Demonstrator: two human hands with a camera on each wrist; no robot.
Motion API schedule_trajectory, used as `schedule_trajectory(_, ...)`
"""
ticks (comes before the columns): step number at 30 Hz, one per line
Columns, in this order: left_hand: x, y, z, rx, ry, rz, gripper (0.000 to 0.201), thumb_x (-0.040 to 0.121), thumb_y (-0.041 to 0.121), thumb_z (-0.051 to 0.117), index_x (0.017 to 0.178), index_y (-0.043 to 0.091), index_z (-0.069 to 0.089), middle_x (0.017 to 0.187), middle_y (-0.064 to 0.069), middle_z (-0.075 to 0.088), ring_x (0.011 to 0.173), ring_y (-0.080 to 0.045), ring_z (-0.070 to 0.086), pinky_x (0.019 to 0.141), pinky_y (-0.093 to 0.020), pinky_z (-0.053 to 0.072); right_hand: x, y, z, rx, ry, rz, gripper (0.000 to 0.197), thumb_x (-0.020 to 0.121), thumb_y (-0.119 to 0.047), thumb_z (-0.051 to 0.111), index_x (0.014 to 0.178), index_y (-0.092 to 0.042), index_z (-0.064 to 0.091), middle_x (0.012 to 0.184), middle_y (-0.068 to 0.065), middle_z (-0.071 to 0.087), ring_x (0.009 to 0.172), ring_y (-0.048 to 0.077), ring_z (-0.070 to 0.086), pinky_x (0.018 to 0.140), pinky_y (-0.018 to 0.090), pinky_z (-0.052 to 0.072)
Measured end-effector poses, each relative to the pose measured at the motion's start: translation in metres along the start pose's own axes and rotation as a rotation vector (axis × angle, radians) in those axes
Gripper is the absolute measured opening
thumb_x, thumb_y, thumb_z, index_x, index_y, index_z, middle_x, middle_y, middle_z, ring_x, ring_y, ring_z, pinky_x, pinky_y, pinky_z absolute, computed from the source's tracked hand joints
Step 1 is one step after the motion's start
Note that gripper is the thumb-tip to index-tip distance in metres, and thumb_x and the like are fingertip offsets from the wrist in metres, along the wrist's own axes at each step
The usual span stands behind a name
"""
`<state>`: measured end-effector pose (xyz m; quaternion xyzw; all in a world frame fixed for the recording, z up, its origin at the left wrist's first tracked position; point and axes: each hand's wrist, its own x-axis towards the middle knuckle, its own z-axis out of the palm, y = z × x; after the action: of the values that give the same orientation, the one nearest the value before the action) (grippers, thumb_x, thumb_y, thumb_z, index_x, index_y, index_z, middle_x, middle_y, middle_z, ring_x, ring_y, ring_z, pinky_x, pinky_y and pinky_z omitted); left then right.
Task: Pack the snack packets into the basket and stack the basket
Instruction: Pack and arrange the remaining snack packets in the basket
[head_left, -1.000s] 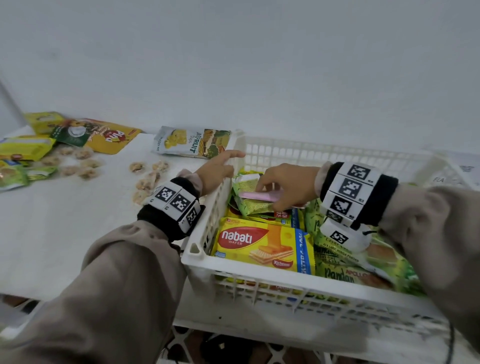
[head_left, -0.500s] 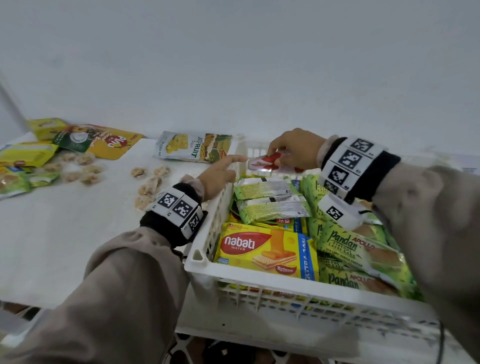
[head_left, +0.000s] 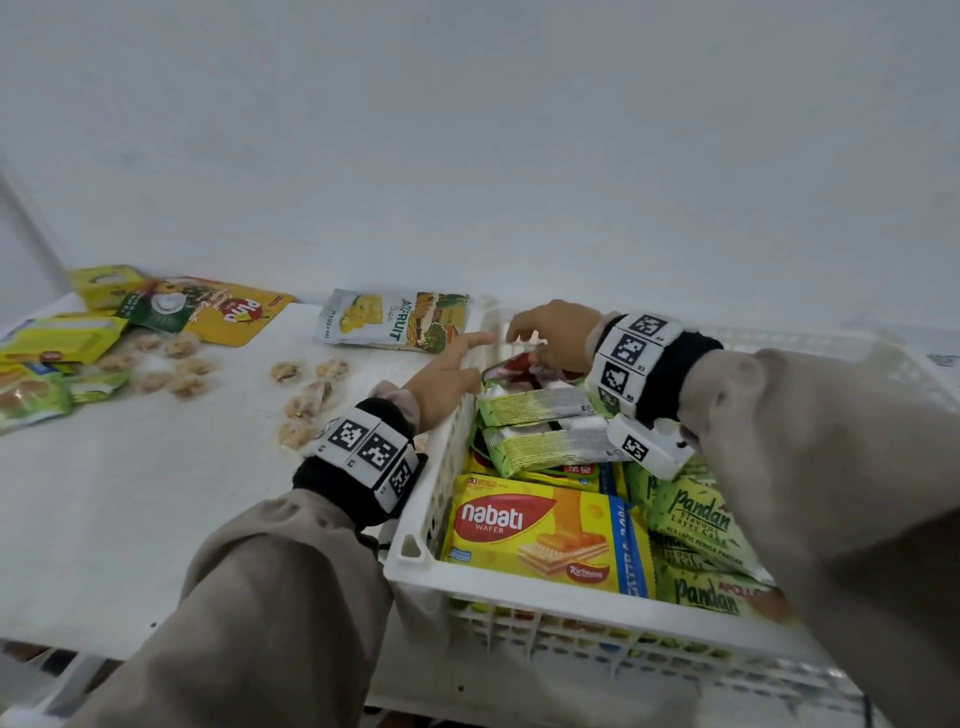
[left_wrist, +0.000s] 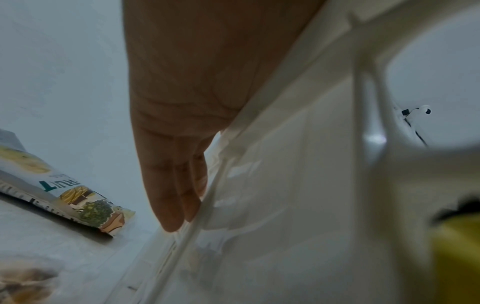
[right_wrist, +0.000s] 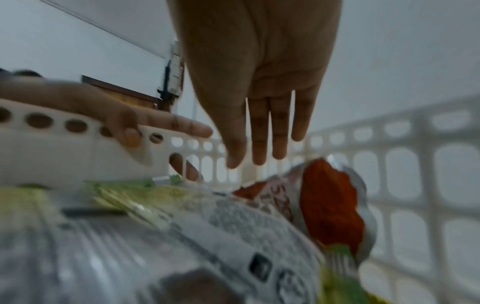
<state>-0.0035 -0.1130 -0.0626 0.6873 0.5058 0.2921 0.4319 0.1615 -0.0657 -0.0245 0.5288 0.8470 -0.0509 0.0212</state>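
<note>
While the left hand (head_left: 447, 374) rests against the left wall of the white basket (head_left: 415, 551), fingers straight along the rim and thumb hooked over it, the right hand (head_left: 558, 332) hovers with fingers spread and loose over the far left corner, holding nothing. Directly beneath it lies a red-and-silver packet (head_left: 511, 366), close to the far wall, with a narrow gap of bare lattice behind it. Inside the basket are two green-and-silver packets (head_left: 535, 402) stacked on top, one yellow wafer box (head_left: 545, 535) against the near wall, and at least two green cake packets (head_left: 696, 519) along the right side. The basket stands at the near right edge of a white table (head_left: 130, 519) set against a plain white wall. One jackfruit pouch (head_left: 395, 322) lies just beyond the left hand; several small wrapped snacks (head_left: 306, 400) and more yellow and green packets (head_left: 62, 338) lie spread at the far left.
</note>
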Motion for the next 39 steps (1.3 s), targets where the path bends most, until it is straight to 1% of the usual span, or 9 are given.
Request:
schedule_trajectory(4, 0.001, -0.001, 0.0, -0.018, 0.012, 0.0, 0.056, 0.085, -0.01, 0.037, 0.134, 0.017, 0.037, 0.149, -0.01, 0.026, 0.136, -0.023, 0.025, 0.11, -0.034, 0.023, -0.016, -0.004, -0.003, -0.002, -0.217, -0.121, 0.038, 0.086, -0.035, 0.062, 0.12, -0.017, 0.06, 0.121, 0.0, 0.057, 0.109, 0.016, 0.053, 0.094, 0.026, 0.04)
schedule_trajectory(9, 0.002, 0.0, 0.0, -0.02, 0.002, 0.002, 0.054, 0.086, -0.01, 0.036, 0.134, 0.016, 0.037, 0.148, -0.009, 0.028, 0.129, -0.015, 0.027, 0.107, -0.03, 0.023, -0.025, -0.003, 0.01, 0.079, -0.355, -0.157, 0.078, 0.083, -0.039, 0.065, 0.145, -0.019, 0.024, 0.147, 0.001, 0.033, 0.131, 0.019, 0.038, 0.105, 0.027, 0.03)
schedule_trajectory(14, 0.002, 0.001, 0.0, 0.002, 0.003, 0.008, 0.054, 0.085, -0.01, 0.036, 0.134, 0.014, 0.038, 0.148, -0.01, 0.028, 0.13, -0.016, 0.028, 0.104, -0.029, 0.024, -0.019, -0.009, 0.013, 0.039, -0.383, -0.151, 0.06, 0.079, -0.036, 0.07, 0.128, -0.008, 0.048, 0.122, 0.01, 0.047, 0.105, 0.019, 0.045, 0.086, 0.024, 0.036)
schedule_trajectory(18, 0.002, 0.0, 0.0, 0.005, 0.006, 0.011, 0.054, 0.086, -0.01, 0.037, 0.134, 0.015, 0.038, 0.145, -0.01, 0.031, 0.12, -0.012, 0.031, 0.102, -0.029, 0.026, -0.022, -0.012, 0.004, 0.01, -0.243, -0.161, 0.033, 0.092, -0.014, 0.052, 0.124, -0.007, 0.055, 0.121, 0.012, 0.056, 0.108, 0.024, 0.052, 0.089, 0.026, 0.038)
schedule_trajectory(23, 0.001, 0.0, 0.0, -0.013, -0.008, 0.008, 0.053, 0.085, -0.01, 0.037, 0.132, 0.015, 0.039, 0.148, -0.01, 0.027, 0.135, -0.022, 0.025, 0.105, -0.03, 0.022, -0.032, 0.012, -0.028, 0.176, 0.06, -0.093, 0.027, 0.092, -0.004, 0.047, 0.118, -0.005, 0.055, 0.101, 0.0, 0.051, 0.091, 0.015, 0.047, 0.078, 0.023, 0.034)
schedule_trajectory(27, 0.001, 0.001, 0.0, -0.002, -0.009, -0.001, 0.054, 0.085, -0.01, 0.036, 0.133, 0.015, 0.039, 0.149, -0.01, 0.026, 0.135, -0.02, 0.024, 0.099, -0.024, 0.02, -0.048, 0.038, -0.04, 0.652, 0.167, 0.044, 0.011, 0.091, 0.003, 0.05, 0.091, -0.008, 0.053, 0.081, 0.004, 0.06, 0.069, 0.012, 0.059, 0.058, 0.019, 0.053)
schedule_trajectory(31, -0.001, 0.004, 0.0, 0.024, -0.004, 0.001, 0.053, 0.086, -0.009, 0.036, 0.134, 0.015, 0.038, 0.148, -0.01, 0.028, 0.124, -0.015, 0.029, 0.096, -0.023, 0.021, -0.065, 0.059, -0.046, 0.911, 0.193, 0.105, 0.021, 0.091, 0.002, 0.051, 0.08, -0.016, 0.055, 0.067, -0.005, 0.068, 0.057, 0.002, 0.065, 0.06, 0.02, 0.056)
schedule_trajectory(35, -0.002, 0.006, 0.001, 0.046, -0.001, -0.005, 0.052, 0.087, -0.009, 0.035, 0.133, 0.015, 0.038, 0.147, -0.011, 0.027, 0.122, -0.019, 0.032, 0.099, -0.03, 0.027, -0.079, 0.071, -0.051, 0.928, 0.209, 0.079, 0.024, 0.093, 0.001, 0.047, 0.085, -0.019, 0.057, 0.08, 0.006, 0.064, 0.061, 0.003, 0.064, 0.074, 0.026, 0.053)
schedule_trajectory(39, -0.003, 0.006, 0.002, 0.052, 0.005, -0.018, 0.053, 0.086, -0.009, 0.035, 0.133, 0.015, 0.038, 0.148, -0.01, 0.026, 0.131, -0.023, 0.028, 0.1, -0.028, 0.025, -0.089, 0.077, -0.057, 0.663, 0.214, 0.037, 0.033, 0.094, 0.005, 0.038, 0.093, -0.018, 0.06, 0.076, 0.009, 0.061, 0.069, 0.013, 0.059, 0.066, 0.019, 0.048)
